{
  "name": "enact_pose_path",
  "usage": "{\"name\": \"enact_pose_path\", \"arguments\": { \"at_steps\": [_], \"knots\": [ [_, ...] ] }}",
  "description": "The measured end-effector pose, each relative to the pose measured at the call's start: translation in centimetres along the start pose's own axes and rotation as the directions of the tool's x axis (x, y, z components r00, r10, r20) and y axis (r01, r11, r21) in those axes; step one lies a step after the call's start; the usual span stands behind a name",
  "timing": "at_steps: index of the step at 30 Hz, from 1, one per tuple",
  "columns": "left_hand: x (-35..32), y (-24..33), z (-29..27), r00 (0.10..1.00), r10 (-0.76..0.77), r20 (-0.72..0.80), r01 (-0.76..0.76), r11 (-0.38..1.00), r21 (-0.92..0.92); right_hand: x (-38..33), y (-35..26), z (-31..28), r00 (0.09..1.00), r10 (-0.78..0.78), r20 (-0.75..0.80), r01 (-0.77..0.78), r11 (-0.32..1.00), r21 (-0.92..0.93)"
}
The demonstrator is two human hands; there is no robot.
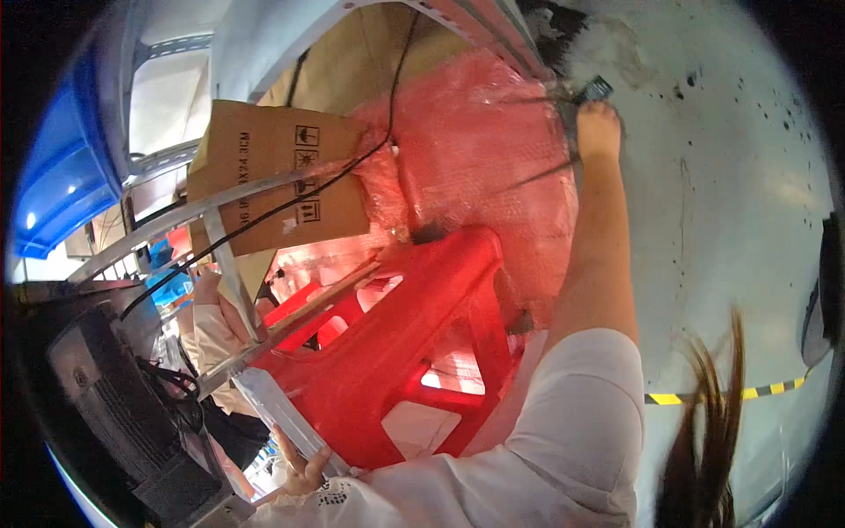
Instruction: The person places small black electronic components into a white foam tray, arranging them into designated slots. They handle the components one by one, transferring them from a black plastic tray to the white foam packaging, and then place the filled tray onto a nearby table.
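My right arm, in a white short sleeve, reaches far out past the red bubble wrap (475, 150). At its end my right hand (598, 132) is closed round a small dark object (597, 89) low by the grey floor; its kind is too small to tell. Close to me, my left hand (304, 462) has its fingers bent over the edge of a pale metal bar (280, 414). Between the two hands stands a red plastic stool (396, 326), tilted in view, with openings in its sides.
A brown cardboard box (273, 176) stands behind a metal frame (220, 246), with a black cable (352, 163) running across. At left are a dark machine (110, 405) and a blue bin (66, 167). Another person's sleeve (216, 339) shows beyond the frame. Yellow-black tape (669, 399) marks the floor.
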State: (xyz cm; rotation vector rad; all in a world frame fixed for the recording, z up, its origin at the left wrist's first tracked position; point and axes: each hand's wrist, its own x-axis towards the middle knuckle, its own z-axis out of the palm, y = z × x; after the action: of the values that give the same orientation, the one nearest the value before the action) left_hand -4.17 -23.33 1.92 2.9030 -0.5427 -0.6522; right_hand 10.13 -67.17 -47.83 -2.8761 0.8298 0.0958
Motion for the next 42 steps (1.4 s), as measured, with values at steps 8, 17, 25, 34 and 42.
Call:
{"name": "enact_pose_path", "arguments": {
  "at_steps": [8,17,25,34,42],
  "knots": [
    [0.9,-0.6,-0.7,0.914,0.309,0.264,-0.371,0.899,0.232,-12.0,0.3,-10.0,0.838,0.524,0.150,-0.413,0.430,0.803],
    [-0.2,0.0,0.9,0.884,0.468,0.009,-0.456,0.858,0.237,-39.1,-2.7,-27.4,0.722,0.451,0.525,-0.285,-0.498,0.819],
    [-3.4,0.0,-0.3,0.798,0.561,-0.220,-0.537,0.828,0.161,-52.7,-13.8,-42.8,0.938,0.267,0.223,-0.051,-0.530,0.847],
    [-17.8,-5.4,-5.6,0.952,0.306,0.000,0.073,-0.226,-0.971,-59.7,-25.9,-50.7,0.987,0.065,0.144,-0.091,-0.509,0.856],
    [-22.3,-8.3,-6.5,0.928,0.276,-0.249,-0.197,-0.203,-0.959,-64.7,-27.8,-52.4,0.950,-0.259,0.173,-0.250,-0.301,0.920]
  ]
}}
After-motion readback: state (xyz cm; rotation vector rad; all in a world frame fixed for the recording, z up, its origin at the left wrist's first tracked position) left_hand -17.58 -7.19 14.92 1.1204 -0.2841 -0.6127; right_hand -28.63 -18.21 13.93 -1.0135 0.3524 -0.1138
